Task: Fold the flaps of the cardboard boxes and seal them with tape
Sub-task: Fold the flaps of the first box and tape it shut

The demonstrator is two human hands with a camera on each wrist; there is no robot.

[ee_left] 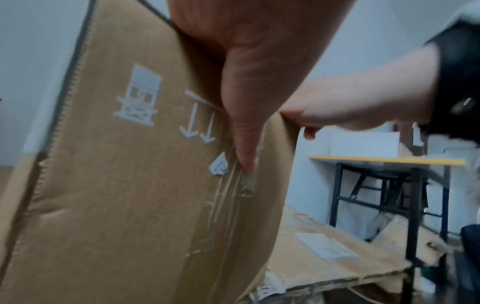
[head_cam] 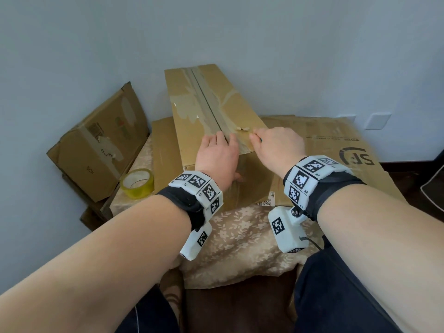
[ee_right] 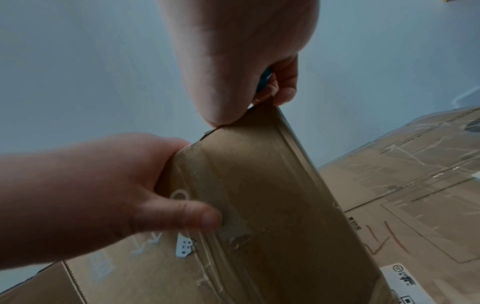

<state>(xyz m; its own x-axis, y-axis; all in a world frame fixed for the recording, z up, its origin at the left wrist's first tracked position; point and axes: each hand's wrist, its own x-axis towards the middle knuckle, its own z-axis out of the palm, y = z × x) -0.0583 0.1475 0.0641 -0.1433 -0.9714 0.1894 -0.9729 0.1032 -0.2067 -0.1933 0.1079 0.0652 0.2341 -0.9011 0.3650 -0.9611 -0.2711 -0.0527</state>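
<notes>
Long cardboard box (head_cam: 211, 111) lying flat on the cloth-covered surface (head_cam: 240, 236), at the middle of the head view, its far end toward 12 o'clock near the wall. Top flaps closed, a strip of tape (head_cam: 206, 97) running along the centre seam amid torn patches of old tape.

Left hand (head_cam: 216, 155) resting over the near top edge of the box, fingers straight on the lid, thumb (ee_right: 182, 214) pressed against the near end face beside the tape running down it. Grip flat and relaxed, clasping nothing.

Right hand (head_cam: 276, 147) just at 3 o'clock of the left, fingers curled at the box's near right top corner. From the right wrist view, thumb (ee_right: 226, 102) and fingertips pinching the top edge of the box; a small teal thing (ee_right: 265, 78) tucked in the palm, too hidden to name. Grip narrow, closed on the edge.

Roll of clear yellowish tape (head_cam: 137, 183) standing at 9 o'clock of the box, near the surface's left edge. Flattened cardboard sheet (head_cam: 336, 150) with printed marks lying under and at 3 o'clock of the box. Another worn cardboard box (head_cam: 101, 145) tilted against the wall at 10 o'clock.
</notes>
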